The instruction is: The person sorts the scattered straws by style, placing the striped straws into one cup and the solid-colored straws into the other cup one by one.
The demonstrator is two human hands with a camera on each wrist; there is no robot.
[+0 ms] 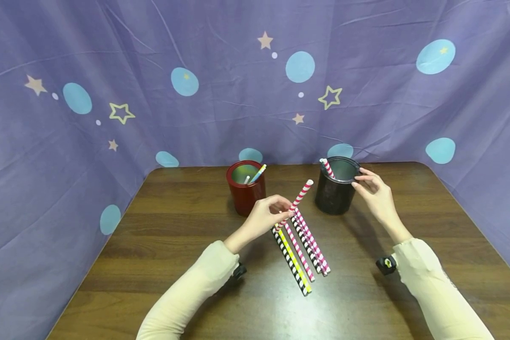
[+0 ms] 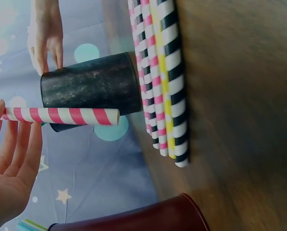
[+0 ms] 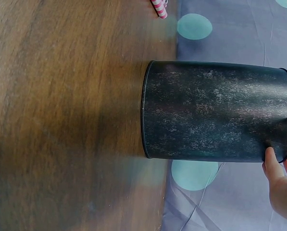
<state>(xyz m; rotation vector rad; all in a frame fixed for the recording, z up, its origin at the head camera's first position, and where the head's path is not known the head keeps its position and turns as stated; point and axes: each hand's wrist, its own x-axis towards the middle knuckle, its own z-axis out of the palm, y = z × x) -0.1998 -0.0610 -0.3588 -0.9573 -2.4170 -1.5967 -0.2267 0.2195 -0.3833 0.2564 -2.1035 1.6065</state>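
In the head view my left hand (image 1: 268, 213) pinches a red-and-white striped paper straw (image 1: 302, 191) between thumb and fingers, tilted with its upper end to the right. Below it, several striped straws (image 1: 299, 255) lie side by side on the table, in black, yellow and pink with white. My right hand (image 1: 375, 194) touches the black can (image 1: 335, 196) at its rim, its fingers fairly straight. The right wrist view shows one fingertip against the can's wall (image 3: 215, 110). Another red-and-white straw (image 1: 328, 168) leans inside that can.
A dark red can (image 1: 247, 193) stands left of the black one, with a blue-and-yellow straw (image 1: 259, 173) and a paler one in it. All stand on a brown wooden table (image 1: 161, 236). Behind hangs a purple curtain (image 1: 221, 113) with stars and blue spots.
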